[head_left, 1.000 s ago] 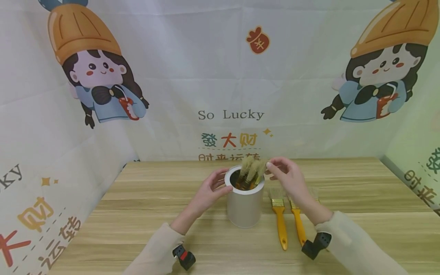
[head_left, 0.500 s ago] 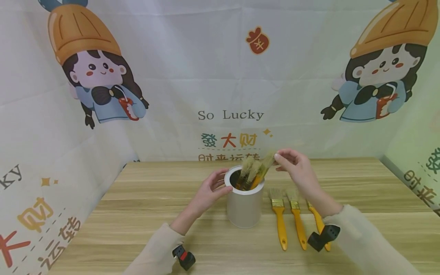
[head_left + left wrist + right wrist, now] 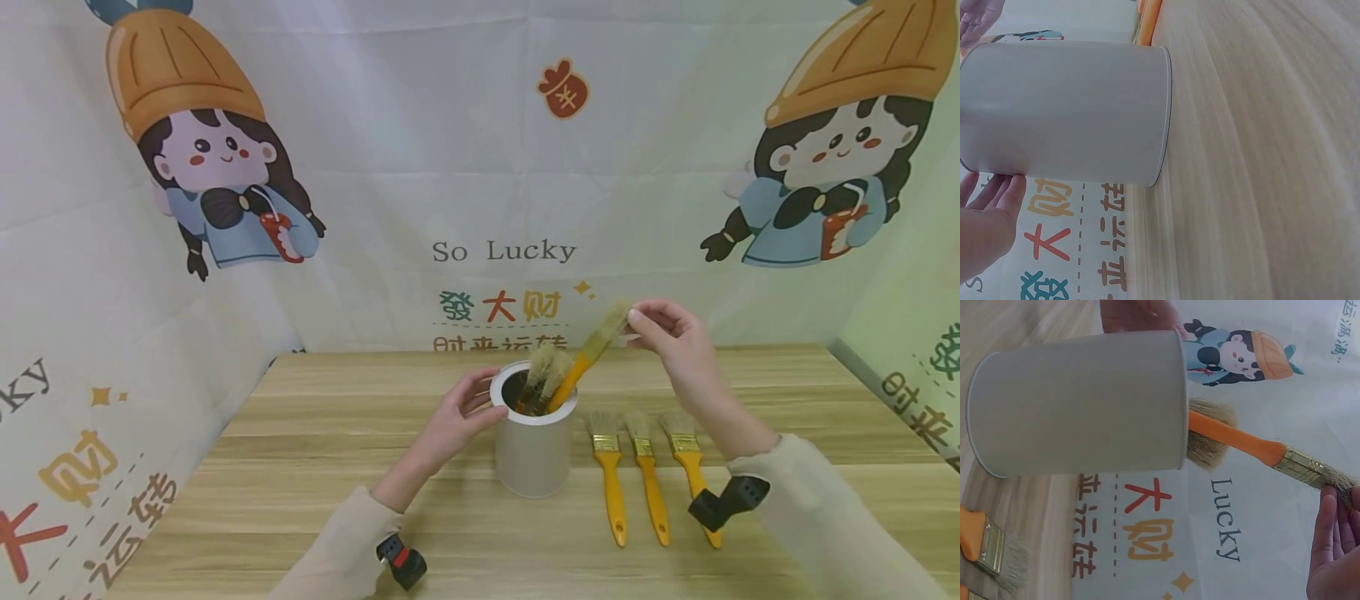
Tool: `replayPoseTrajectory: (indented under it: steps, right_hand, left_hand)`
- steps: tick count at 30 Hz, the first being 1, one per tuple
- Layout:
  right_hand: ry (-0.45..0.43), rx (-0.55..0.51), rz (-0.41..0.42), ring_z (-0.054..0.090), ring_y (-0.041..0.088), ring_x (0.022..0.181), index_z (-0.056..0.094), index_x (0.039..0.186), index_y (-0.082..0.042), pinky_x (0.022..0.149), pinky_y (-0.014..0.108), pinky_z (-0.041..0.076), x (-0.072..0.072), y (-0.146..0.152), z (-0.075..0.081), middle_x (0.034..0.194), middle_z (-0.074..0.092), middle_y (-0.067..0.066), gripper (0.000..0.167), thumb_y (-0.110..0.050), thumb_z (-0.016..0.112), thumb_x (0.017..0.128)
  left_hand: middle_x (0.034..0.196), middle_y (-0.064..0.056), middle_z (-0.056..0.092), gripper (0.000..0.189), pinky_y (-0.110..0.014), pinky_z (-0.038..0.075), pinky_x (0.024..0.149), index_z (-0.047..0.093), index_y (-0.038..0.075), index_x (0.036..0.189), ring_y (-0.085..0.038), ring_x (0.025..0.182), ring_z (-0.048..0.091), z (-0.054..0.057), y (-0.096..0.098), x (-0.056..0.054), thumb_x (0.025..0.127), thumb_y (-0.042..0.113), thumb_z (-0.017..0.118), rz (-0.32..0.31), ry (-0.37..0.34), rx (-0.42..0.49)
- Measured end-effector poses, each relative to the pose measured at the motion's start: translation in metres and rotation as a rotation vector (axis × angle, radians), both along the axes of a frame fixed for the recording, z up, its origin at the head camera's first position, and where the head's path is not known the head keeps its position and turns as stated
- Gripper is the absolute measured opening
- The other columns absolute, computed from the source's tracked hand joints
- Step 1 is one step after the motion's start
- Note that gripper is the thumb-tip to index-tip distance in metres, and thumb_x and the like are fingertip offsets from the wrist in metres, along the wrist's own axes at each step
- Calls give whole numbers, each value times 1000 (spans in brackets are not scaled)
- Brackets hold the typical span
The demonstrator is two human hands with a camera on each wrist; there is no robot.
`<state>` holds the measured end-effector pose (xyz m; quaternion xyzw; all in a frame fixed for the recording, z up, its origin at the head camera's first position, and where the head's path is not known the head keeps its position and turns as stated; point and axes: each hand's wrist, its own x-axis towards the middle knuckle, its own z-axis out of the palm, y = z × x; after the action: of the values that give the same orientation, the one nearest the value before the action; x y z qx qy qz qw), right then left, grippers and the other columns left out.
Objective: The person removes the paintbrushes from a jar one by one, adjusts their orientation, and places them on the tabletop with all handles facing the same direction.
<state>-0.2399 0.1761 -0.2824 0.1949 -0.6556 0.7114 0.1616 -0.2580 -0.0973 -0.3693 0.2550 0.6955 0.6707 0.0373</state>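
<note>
In the head view a grey-white cylindrical canister stands upright on the table. My left hand holds it at the rim, thumb in front and fingers round the far left side. My right hand pinches a paintbrush by its bristles. The orange handle of this brush slants up out of the canister's mouth, its lower end still inside. More brushes stand in the canister with bristles up; their handles are mostly hidden. In the right wrist view the pinched brush juts past the rim.
Three orange-handled paintbrushes lie side by side right of the canister: a left one, a middle one and a right one partly covered by the wrist camera. A printed cloth hangs behind the wooden table.
My right hand has moved up and to the right, drawing one brush partly out of the canister. The left hand and canister have stayed put.
</note>
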Motion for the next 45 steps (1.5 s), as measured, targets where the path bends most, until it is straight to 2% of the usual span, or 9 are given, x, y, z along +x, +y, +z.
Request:
replayPoseTrajectory:
  steps: [9, 20, 32, 45]
  right_hand:
    - [51, -93, 15, 56, 13, 76, 60, 88, -10, 66, 21, 50, 1, 9, 8, 82, 59, 1, 8, -6, 53, 88]
    - [94, -183, 21, 57, 11, 74, 60, 86, -9, 61, 19, 49, 3, 20, 17, 80, 60, 1, 10, -2, 52, 88]
    - [119, -217, 0, 58, 11, 75, 60, 87, -6, 60, 19, 50, 7, 37, 24, 81, 60, 3, 8, -2, 54, 87]
    - [84, -227, 0, 58, 12, 77, 59, 89, -3, 64, 20, 50, 9, 56, 24, 86, 58, 5, 5, -4, 56, 85]
  left_hand:
    - [128, -21, 40, 52, -35, 39, 91, 37, 0, 129, -31, 116, 39, 0, 0, 0, 83, 2, 60, -7, 0, 7]
    - [127, -18, 42, 53, -35, 40, 90, 38, 2, 129, -29, 116, 41, 0, 0, 0, 82, 7, 63, 5, 22, 1]
    - [128, -19, 41, 53, -34, 40, 90, 37, 1, 129, -30, 116, 40, 0, 0, 0, 82, 2, 61, -3, 14, 3]
    - [128, -20, 40, 54, -34, 39, 90, 36, 0, 129, -30, 117, 39, 3, 1, 2, 81, 0, 61, -3, 1, 8]
